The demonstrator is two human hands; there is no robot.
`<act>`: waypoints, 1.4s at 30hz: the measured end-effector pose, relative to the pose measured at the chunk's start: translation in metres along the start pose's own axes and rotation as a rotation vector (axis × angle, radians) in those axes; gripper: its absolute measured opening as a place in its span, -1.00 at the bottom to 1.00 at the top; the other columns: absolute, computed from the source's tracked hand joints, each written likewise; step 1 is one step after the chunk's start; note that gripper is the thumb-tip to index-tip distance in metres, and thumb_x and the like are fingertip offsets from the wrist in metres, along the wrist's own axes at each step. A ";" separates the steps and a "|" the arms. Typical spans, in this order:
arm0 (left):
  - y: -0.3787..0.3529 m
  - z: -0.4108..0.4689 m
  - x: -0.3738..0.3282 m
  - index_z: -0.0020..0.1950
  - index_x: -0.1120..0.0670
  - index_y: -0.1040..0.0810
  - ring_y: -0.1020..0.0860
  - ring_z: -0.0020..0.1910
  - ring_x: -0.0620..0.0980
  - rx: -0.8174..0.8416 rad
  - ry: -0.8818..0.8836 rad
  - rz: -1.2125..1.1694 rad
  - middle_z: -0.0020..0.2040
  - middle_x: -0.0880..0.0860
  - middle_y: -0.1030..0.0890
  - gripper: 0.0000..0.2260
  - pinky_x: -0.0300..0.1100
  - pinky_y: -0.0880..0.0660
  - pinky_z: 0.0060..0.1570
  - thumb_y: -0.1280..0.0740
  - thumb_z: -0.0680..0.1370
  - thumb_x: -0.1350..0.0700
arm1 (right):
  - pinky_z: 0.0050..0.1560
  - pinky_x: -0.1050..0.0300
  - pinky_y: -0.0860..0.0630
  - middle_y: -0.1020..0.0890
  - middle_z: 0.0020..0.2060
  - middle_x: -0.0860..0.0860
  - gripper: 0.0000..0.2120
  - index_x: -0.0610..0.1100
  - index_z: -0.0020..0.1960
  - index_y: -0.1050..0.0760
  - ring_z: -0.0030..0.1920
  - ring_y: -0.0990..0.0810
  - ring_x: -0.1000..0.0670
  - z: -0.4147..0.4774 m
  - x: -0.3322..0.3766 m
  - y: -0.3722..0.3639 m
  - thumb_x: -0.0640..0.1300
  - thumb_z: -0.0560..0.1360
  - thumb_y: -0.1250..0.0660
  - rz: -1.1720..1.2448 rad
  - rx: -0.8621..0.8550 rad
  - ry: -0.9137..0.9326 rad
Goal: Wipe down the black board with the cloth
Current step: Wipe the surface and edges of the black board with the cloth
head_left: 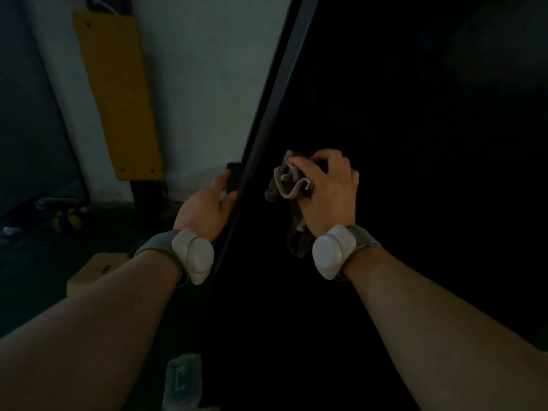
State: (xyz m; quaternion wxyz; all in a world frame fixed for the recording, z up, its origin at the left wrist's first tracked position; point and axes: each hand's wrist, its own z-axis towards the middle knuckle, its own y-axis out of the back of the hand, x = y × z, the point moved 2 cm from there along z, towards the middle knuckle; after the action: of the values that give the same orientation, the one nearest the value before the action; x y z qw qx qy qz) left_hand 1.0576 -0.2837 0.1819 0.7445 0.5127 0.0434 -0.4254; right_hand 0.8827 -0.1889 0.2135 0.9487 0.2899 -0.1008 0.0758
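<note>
- Head view: two bare forearms lie nearest the camera, each with a grey wristband carrying a white module [194,255].
- Black board [400,129]: upright, fills the right side; its dark frame edge [267,120] runs diagonally.
- Left hand [207,209]: at the frame edge, fingers curled around it and around a small black block [232,178] beside it.
- Right hand [326,188]: in front of the board, right of the frame edge, fingers closed on the bunched brown cloth [286,185]; one cloth end hangs below the palm.
- Cloth-to-board contact: cannot be determined.
- Left of the frame edge: a yellow panel [115,96] leans on the pale wall.
</note>
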 end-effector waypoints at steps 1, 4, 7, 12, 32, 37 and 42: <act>0.006 0.005 -0.008 0.53 0.05 -0.12 -0.46 0.26 0.20 -0.004 -0.013 -0.002 0.35 0.16 -0.45 -0.54 0.06 -0.40 0.19 -0.11 0.64 0.04 | 0.08 -0.09 -0.28 -0.48 0.12 -0.22 -0.60 -0.06 0.23 -0.56 0.10 -0.44 -0.26 0.008 -0.001 0.008 -0.19 0.40 -0.45 0.004 -0.008 -0.012; 0.021 0.020 -0.029 0.53 0.05 -0.12 -0.48 0.24 0.20 -0.039 -0.069 0.000 0.34 0.14 -0.47 -0.54 0.06 -0.41 0.18 -0.12 0.64 0.05 | 0.13 -0.10 -0.26 -0.46 0.15 -0.21 -0.61 -0.05 0.25 -0.54 0.14 -0.41 -0.24 0.031 -0.001 0.028 -0.19 0.43 -0.42 -0.001 -0.049 -0.009; 0.033 0.035 -0.046 0.52 0.07 -0.14 -0.52 0.18 0.20 -0.054 -0.126 0.010 0.31 0.13 -0.50 -0.55 0.05 -0.42 0.15 -0.13 0.64 0.07 | 0.17 -0.08 -0.24 -0.44 0.18 -0.20 -0.59 -0.04 0.27 -0.53 0.17 -0.40 -0.23 0.053 0.000 0.047 -0.23 0.44 -0.39 -0.027 -0.107 -0.005; 0.045 0.058 -0.059 0.52 0.03 -0.16 -0.51 0.20 0.16 -0.005 -0.171 -0.004 0.33 0.13 -0.49 -0.54 -0.04 -0.41 0.19 -0.15 0.63 0.06 | 0.21 -0.06 -0.22 -0.41 0.21 -0.18 -0.59 -0.02 0.28 -0.51 0.21 -0.37 -0.19 0.100 0.003 0.079 -0.25 0.45 -0.37 -0.055 -0.224 -0.008; 0.098 0.119 -0.114 0.53 -0.04 -0.12 -0.49 0.23 0.10 -0.035 -0.297 -0.001 0.35 0.08 -0.47 -0.52 -0.19 -0.33 0.17 -0.15 0.63 0.01 | 0.21 -0.06 -0.25 -0.27 0.32 -0.08 -0.55 0.10 0.35 -0.39 0.29 -0.27 -0.14 0.211 0.013 0.125 -0.19 0.50 -0.30 -0.129 -0.166 -0.110; 0.102 0.120 -0.116 0.52 -0.04 -0.14 -0.54 0.13 0.16 -0.097 -0.330 0.015 0.33 0.07 -0.48 -0.51 -0.16 -0.37 0.13 -0.18 0.62 0.01 | 0.08 -0.05 -0.24 -0.30 0.26 -0.08 -0.60 0.07 0.27 -0.42 0.24 -0.28 -0.16 0.200 0.015 0.105 -0.18 0.47 -0.32 -0.183 -0.057 -0.018; 0.104 0.120 -0.127 0.53 -0.06 -0.12 -0.51 0.19 0.04 -0.092 -0.383 -0.003 0.24 0.03 -0.54 -0.38 -0.23 -0.37 0.09 -0.32 0.53 -0.06 | 0.08 0.02 -0.18 -0.33 0.23 -0.03 -0.65 0.10 0.23 -0.47 0.23 -0.27 -0.12 0.183 0.021 0.085 -0.15 0.47 -0.33 -0.177 0.072 0.053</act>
State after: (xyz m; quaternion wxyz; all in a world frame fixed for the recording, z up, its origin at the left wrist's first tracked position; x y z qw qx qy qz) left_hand 1.0030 -0.2930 0.3774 0.7612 0.3878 -0.0787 -0.5137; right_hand 0.8586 -0.2210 0.4119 0.9431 0.3292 -0.0467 0.0029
